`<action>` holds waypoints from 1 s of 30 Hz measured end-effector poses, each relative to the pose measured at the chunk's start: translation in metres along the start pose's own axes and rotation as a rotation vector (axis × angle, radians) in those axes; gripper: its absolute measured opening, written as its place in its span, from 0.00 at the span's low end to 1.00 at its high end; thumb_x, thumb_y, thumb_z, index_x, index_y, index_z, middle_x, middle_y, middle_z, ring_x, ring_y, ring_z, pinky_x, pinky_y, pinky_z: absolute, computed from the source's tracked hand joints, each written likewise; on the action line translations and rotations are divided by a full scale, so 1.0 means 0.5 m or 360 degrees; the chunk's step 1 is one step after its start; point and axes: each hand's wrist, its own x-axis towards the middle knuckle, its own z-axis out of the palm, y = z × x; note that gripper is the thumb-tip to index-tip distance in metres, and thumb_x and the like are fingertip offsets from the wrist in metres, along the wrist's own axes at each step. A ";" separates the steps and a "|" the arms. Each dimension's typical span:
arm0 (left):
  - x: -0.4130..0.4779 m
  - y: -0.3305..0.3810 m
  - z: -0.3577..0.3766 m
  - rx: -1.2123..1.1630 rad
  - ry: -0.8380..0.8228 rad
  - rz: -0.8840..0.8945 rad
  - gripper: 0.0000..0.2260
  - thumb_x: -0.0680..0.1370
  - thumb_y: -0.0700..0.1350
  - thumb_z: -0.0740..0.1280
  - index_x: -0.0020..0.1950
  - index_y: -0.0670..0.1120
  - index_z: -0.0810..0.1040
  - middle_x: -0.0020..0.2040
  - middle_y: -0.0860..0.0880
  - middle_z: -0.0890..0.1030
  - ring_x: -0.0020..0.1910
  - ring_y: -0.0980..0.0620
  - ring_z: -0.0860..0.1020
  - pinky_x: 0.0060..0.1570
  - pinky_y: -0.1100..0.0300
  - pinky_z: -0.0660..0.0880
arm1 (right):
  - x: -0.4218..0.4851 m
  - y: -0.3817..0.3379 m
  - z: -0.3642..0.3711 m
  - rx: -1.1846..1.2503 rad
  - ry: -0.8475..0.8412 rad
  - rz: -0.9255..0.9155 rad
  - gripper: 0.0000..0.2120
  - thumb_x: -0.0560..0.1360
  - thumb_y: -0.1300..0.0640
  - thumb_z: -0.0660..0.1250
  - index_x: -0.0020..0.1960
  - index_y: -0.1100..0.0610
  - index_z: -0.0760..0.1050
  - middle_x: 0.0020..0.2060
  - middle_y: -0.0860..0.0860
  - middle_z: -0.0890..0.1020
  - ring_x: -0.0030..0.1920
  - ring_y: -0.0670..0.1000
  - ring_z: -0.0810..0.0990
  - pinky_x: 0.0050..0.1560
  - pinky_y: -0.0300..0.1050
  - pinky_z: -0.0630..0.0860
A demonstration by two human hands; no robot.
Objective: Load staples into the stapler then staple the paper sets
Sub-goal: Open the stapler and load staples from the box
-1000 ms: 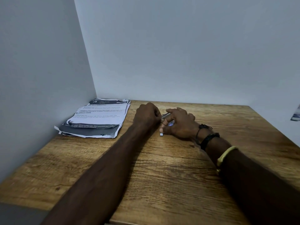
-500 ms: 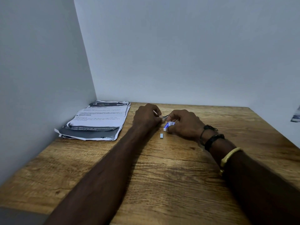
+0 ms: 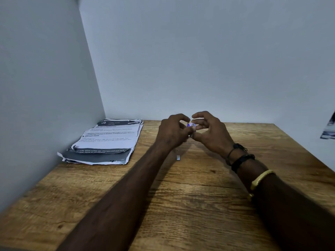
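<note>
Currently both hands are raised just above the desk (image 3: 181, 205), meeting around a small blue-and-white staple box (image 3: 191, 125). The right hand (image 3: 211, 134) pinches the box between thumb and curled fingers, the rest of its fingers loosely spread. The left hand (image 3: 172, 132) has its fingers curled in at the box's near end, apparently working it open. Judgement: holding it off the surface between two hands steadies so small a carton while a strip is drawn out. One short staple strip (image 3: 178, 157) lies loose on the wood, below the hands. Stapler not identifiable; possibly hidden behind the hands. The paper sets (image 3: 107, 140), a ragged printed stack, sit at the far left against the side wall, well apart from the hands. The desk is wood-grain, set into a corner of plain pale walls. Dark cord bracelets (image 3: 243, 159) and a yellow band (image 3: 261, 177) sit on the right wrist.
</note>
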 end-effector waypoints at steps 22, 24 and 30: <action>0.010 -0.037 -0.002 -0.1303 0.0016 -0.0722 0.16 0.68 0.37 0.81 0.43 0.39 0.75 0.48 0.34 0.84 0.44 0.41 0.87 0.50 0.48 0.84 | -0.003 0.010 0.003 0.0158 -0.0001 -0.0044 0.14 0.66 0.59 0.82 0.50 0.51 0.85 0.43 0.49 0.88 0.40 0.48 0.88 0.49 0.46 0.84; 0.010 -0.037 -0.004 -0.1332 0.0019 -0.0720 0.14 0.69 0.37 0.80 0.45 0.38 0.76 0.47 0.35 0.85 0.44 0.41 0.87 0.46 0.51 0.85 | -0.004 0.008 0.004 0.0125 0.0041 -0.0052 0.14 0.65 0.58 0.82 0.49 0.51 0.85 0.40 0.49 0.88 0.40 0.47 0.88 0.49 0.45 0.83; 0.010 -0.035 -0.019 -0.1313 0.0073 -0.0761 0.10 0.71 0.35 0.78 0.42 0.39 0.77 0.40 0.38 0.85 0.35 0.45 0.86 0.33 0.60 0.83 | -0.009 0.005 0.004 0.0021 0.0049 -0.0103 0.14 0.66 0.58 0.82 0.51 0.55 0.86 0.35 0.47 0.87 0.38 0.39 0.86 0.45 0.32 0.79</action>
